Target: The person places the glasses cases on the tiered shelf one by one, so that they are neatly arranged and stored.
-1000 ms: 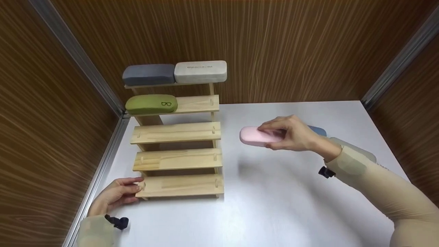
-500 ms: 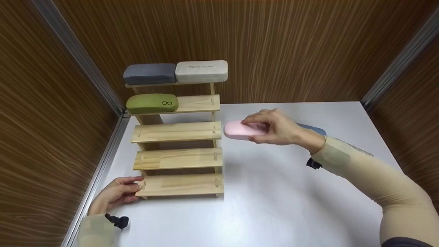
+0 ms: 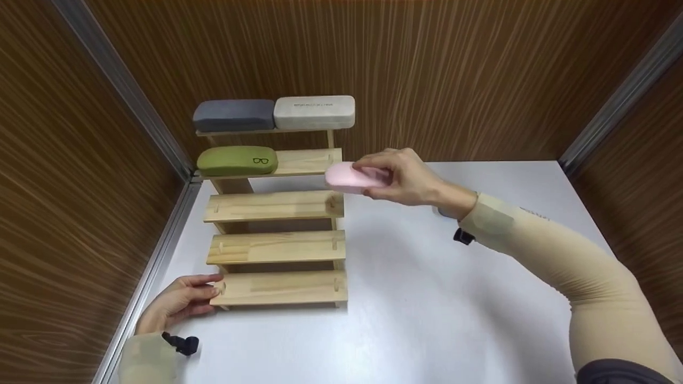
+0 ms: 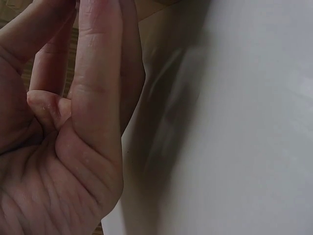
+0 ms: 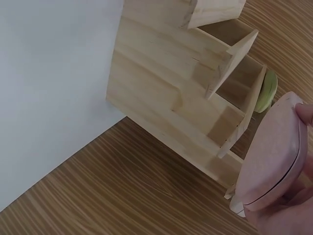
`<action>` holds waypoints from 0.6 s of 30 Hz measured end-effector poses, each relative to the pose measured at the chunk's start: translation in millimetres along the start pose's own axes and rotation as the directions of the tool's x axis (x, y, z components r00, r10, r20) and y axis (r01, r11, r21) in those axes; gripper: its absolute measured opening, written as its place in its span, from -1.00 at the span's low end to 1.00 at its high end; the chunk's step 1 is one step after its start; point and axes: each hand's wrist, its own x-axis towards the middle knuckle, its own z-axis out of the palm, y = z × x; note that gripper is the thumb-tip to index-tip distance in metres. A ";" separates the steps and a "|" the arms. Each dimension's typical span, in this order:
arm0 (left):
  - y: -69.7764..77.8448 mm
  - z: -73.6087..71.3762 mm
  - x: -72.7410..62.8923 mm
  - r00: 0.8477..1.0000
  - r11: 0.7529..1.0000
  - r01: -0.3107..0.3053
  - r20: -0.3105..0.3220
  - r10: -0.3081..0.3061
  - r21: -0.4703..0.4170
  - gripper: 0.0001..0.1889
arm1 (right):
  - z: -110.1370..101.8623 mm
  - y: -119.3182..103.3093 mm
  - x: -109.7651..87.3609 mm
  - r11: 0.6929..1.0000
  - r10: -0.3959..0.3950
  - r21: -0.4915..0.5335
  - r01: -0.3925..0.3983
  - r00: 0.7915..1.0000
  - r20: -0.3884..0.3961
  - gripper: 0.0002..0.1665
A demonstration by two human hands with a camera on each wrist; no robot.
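Observation:
My right hand (image 3: 400, 177) grips a pink glasses case (image 3: 349, 176), thumb and fingers on opposite sides. The case is in the air in front of the right end of the rack's second tier from the top. In the right wrist view the pink case (image 5: 274, 147) shows its closed seam. My left hand (image 3: 184, 298) holds the left end of the bottom board of a stepped wooden rack (image 3: 283, 288). In the left wrist view its fingers (image 4: 98, 73) are drawn together at the top; what they touch is hardly visible there.
A dark blue case (image 3: 235, 114) and a pale grey case (image 3: 315, 112) lie on the top tier. A green case (image 3: 235, 161) with a glasses drawing occupies the second tier's left side. Part of a blue case (image 3: 445, 212) shows behind the right wrist. Wood-grain panels (image 3: 453, 80) enclose the white table (image 3: 416, 320).
My right hand has carried the pink case left and away from me, up to the rack. The blue case is now mostly covered by the right arm. The left hand stays put.

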 end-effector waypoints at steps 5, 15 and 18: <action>-2.0 -0.4 0.6 1.000 1.000 -0.001 -0.002 0.001 0.006 -0.63 | 5.6 -1.1 21.1 1.000 0.002 0.003 -0.002 1.000 0.015 -0.40; -8.3 -3.6 -0.7 1.000 1.000 0.009 0.010 -0.009 -0.014 -0.63 | 23.9 -10.0 58.3 0.999 -0.009 -0.040 0.012 0.997 0.074 -0.38; -9.1 -4.0 -1.1 1.000 1.000 0.004 0.023 -0.004 -0.025 -0.62 | 27.7 -12.9 69.3 0.999 -0.006 -0.045 0.011 0.995 0.096 -0.39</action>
